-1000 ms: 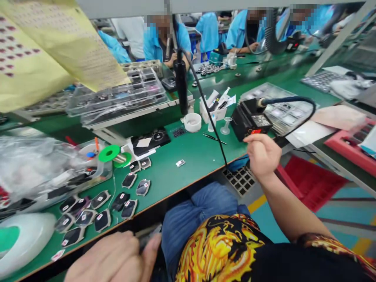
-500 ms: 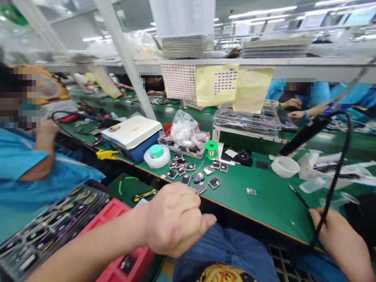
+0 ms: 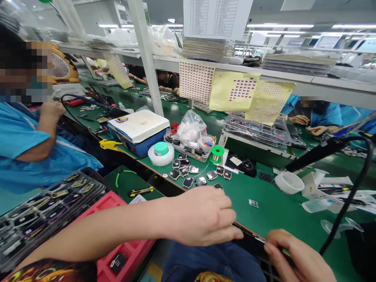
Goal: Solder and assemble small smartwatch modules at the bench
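Observation:
My left hand reaches across my lap to the front edge of the green bench. Its thumb and fingers are pinched on one end of a thin dark tool. My right hand is at the bottom right, with fingers closed on the tool's other end. A black cable runs down past my right hand from a black soldering iron handle. Several small dark watch-like parts lie on the bench just beyond my left hand. One small loose part lies apart from them.
On the bench stand a white bowl, a green wire spool, a white dispenser and a blue-and-white box. A red tray and a tray of parts sit low on the left. A co-worker's blue sleeve is close by.
My view has dropped slightly. My left hand has moved right and down from a fist to a pinch. My right hand has let go of the cable and now meets it on the thin tool.

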A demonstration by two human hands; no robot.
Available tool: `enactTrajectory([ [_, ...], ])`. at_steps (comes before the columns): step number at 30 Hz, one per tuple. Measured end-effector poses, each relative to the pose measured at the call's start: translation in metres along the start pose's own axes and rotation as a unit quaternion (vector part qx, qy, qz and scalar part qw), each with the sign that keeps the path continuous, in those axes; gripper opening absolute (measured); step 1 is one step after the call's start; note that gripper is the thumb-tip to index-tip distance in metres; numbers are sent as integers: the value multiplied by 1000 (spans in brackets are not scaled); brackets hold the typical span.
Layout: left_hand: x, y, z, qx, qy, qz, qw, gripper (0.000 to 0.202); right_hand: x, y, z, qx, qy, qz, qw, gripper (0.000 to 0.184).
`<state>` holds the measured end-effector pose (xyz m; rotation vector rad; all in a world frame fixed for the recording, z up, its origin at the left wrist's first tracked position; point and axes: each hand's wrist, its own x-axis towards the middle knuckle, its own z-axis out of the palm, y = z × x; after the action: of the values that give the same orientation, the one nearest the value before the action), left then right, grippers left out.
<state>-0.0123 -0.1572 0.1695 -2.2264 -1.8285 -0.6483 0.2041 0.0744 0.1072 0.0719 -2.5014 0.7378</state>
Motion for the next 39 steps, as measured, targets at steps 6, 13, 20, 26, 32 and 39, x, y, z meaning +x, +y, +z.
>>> enactTrajectory([
  [6,-26,-20,-14,-194,14,-148,970,20,53,-10,11,31,74,4,997,9],
  [13,-22,-61,-39,-410,102,-333,843,37,150,-25,49,308,206,30,928,17],
  [20,-14,-107,-75,-398,171,-328,840,41,241,-17,61,452,147,21,879,22],
  [26,4,-171,-88,-508,186,-322,777,42,314,-15,72,402,6,-95,911,15],
  [32,12,-286,-111,-377,330,-388,774,50,378,8,101,386,74,-41,919,20],
  [39,13,-424,-136,-269,573,-445,633,36,462,19,162,463,116,26,878,26],
])
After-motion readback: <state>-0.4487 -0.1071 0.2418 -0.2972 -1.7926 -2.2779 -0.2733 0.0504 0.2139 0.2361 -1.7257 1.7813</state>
